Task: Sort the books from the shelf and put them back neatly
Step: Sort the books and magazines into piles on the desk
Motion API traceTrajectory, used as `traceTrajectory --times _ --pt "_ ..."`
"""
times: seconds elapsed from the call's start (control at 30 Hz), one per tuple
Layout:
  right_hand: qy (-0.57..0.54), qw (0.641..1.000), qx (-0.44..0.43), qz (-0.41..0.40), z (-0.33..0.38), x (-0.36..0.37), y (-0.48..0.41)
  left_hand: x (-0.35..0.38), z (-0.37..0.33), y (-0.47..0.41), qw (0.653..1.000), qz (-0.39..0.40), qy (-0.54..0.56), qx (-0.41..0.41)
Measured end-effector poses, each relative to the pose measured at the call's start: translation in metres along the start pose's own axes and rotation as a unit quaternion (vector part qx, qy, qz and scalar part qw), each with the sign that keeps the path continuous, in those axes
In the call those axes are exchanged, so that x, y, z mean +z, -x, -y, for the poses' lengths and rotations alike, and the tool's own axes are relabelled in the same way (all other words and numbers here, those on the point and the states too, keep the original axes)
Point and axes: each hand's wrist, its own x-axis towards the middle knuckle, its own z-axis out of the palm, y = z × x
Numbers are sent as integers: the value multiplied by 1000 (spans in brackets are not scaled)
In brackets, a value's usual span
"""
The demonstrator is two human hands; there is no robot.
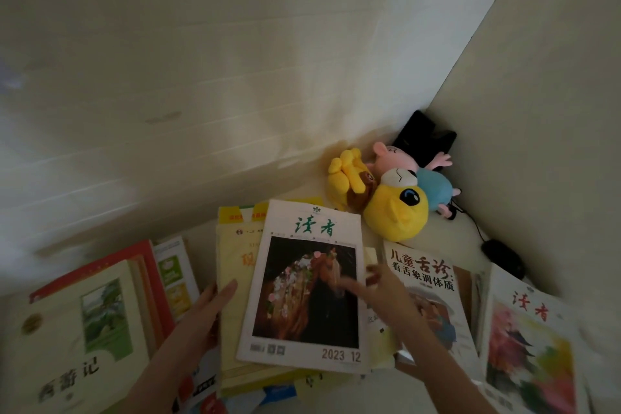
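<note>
The books lie spread flat on a pale surface, and in the middle a magazine with a horse on its cover (307,279) rests on top of a pile of yellow books (235,265). The left hand (208,309) is flat with straight fingers against the left edge of this pile, and the right hand (379,289), a little blurred, has its fingers spread loosely over the right edge of the magazine and holds nothing. A cream book with a green picture (77,339) lies at the left, a book with red and black characters (433,292) and a second magazine (531,346) lie at the right, and plush toys (396,208) sit in the corner behind.
</note>
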Motion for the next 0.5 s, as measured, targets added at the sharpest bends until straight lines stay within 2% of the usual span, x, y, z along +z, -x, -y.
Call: traceTrajectory --times 0.07,0.27,0.4,0.5 --pt "-11 999 8 45 -11 4 10 2 1 0 1000 -6 -15 14" --pt "-103 993 -47 -18 -15 8 19 8 -6 10 996 -7 -82 38" --pt "-98 994 -40 -40 -25 1 22 24 -17 17 990 34 -110 80" --pt "-99 993 -21 -68 -32 -11 24 46 -18 13 989 58 -115 74"
